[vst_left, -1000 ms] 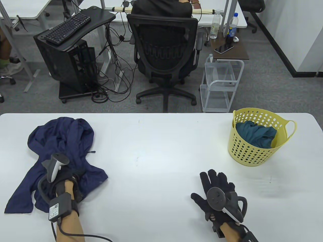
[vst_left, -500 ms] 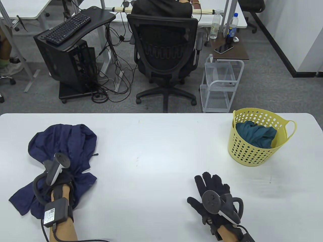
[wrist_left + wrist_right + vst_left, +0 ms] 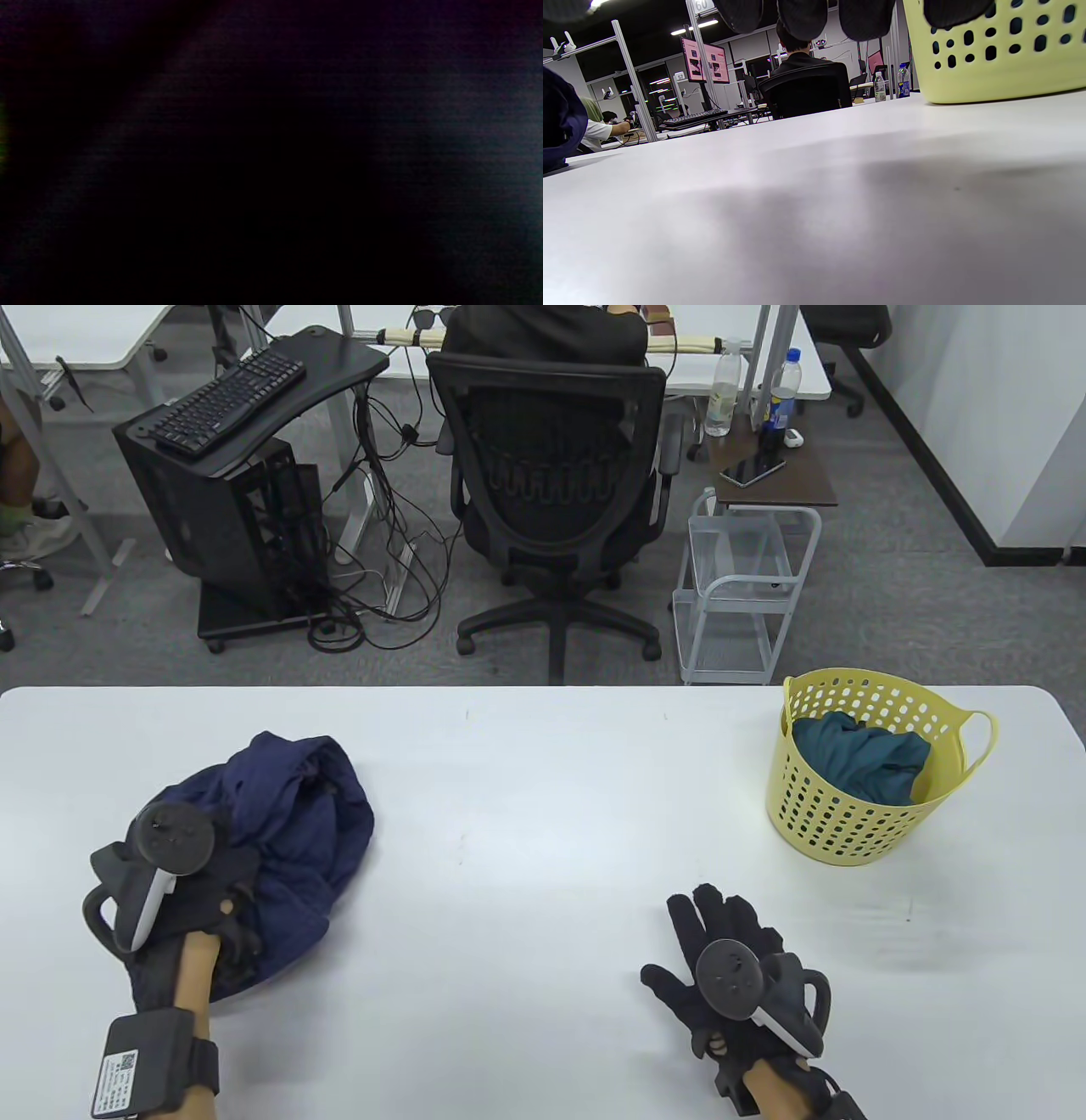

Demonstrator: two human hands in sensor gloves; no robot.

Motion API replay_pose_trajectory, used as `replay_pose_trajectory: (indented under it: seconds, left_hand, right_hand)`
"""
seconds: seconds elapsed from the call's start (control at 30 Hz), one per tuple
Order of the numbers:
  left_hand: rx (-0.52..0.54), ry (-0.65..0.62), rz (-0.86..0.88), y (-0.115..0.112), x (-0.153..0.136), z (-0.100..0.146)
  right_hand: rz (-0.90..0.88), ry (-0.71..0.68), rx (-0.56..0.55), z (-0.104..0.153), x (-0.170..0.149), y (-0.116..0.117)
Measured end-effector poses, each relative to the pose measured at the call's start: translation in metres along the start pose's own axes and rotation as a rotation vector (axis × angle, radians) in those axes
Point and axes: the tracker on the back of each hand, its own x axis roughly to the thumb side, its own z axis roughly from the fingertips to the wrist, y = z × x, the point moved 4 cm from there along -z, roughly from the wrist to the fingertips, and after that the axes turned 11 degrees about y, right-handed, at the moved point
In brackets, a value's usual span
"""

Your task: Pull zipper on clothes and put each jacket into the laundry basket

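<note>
left hand [image 3: 199,891] grips bunched navy jacket [image 3: 297,831]; right hand [image 3: 730,959] rests flat

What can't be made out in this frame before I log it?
- Left wrist view: almost black, apparently smothered by fabric.
- Left hand fingers: buried in the navy jacket, table view.
- Jacket's zipper: lost in the folds.
- Teal garment: mostly behind the basket wall.
- Right hand: right wrist view shows only fingertips.

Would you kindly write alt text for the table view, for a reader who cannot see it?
A gloved left hand grips a bunched navy jacket on the left of a white table. The right hand rests flat and open near the front edge. A yellow laundry basket at far right already holds a teal garment.
</note>
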Motion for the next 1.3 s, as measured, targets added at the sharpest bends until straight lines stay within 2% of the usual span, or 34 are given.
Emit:
replay_pose_trajectory:
  seconds: [0.07,0.17,0.27,0.33,0.43,0.47,0.53,0.57,0.6,0.63,0.7,0.73,0.83,0.93,1.03,1.17,1.3]
  left_hand:
    - [0.006,-0.095,0.081,0.016,0.027,0.02]
    - [-0.009,-0.215,0.149,0.027,0.061,0.048]
    - [-0.05,-0.348,0.187,0.025,0.098,0.084]
    - [-0.112,-0.436,0.192,0.013,0.119,0.109]
    - [-0.265,-0.544,0.134,-0.026,0.144,0.146]
    - [-0.337,-0.574,0.08,-0.047,0.15,0.158]
    - [-0.504,-0.586,-0.108,-0.095,0.153,0.178]
    - [-0.628,-0.56,-0.287,-0.13,0.148,0.189]
    - [-0.704,-0.538,-0.41,-0.149,0.144,0.194]
    - [-0.795,-0.505,-0.604,-0.176,0.135,0.201]
    - [-0.774,-0.498,-0.69,-0.197,0.132,0.204]
    - [-0.764,-0.499,-0.673,-0.197,0.133,0.204]
    - [-0.712,-0.49,-0.511,-0.182,0.145,0.198]
    - [-0.567,-0.452,-0.328,-0.155,0.159,0.188]
    - [-0.424,-0.461,-0.196,-0.14,0.169,0.179]
    - [-0.324,-0.419,-0.068,-0.151,0.16,0.168]
    - [-0.296,-0.386,-0.05,-0.162,0.139,0.16]
  right_hand:
    - [0.003,0.002,0.002,0.0,0.0,0.001]
    - [0.003,0.009,0.004,0.0,-0.002,0.0]
    - [-0.005,0.028,-0.001,-0.001,-0.006,-0.001]
    - [-0.011,0.044,-0.006,-0.002,-0.01,-0.003]
    - [-0.038,0.071,-0.004,-0.004,-0.018,-0.005]
    - [-0.055,0.078,0.002,-0.005,-0.021,-0.005]
    - [-0.075,0.094,0.009,-0.006,-0.027,-0.005]
    - [-0.079,0.104,0.012,-0.007,-0.03,-0.006]
    - [-0.083,0.111,0.012,-0.007,-0.032,-0.006]
    - [-0.087,0.123,0.011,-0.008,-0.034,-0.006]
    - [-0.085,0.136,0.021,-0.01,-0.037,-0.006]
    - [-0.09,0.139,0.025,-0.01,-0.037,-0.006]
    - [-0.089,0.154,0.043,-0.013,-0.039,-0.007]
    - [-0.072,0.109,0.115,-0.016,-0.039,-0.001]
    - [0.026,0.076,0.182,-0.016,-0.036,0.013]
    - [0.077,0.08,0.176,-0.019,-0.028,0.025]
    - [0.086,0.077,0.151,-0.024,-0.02,0.033]
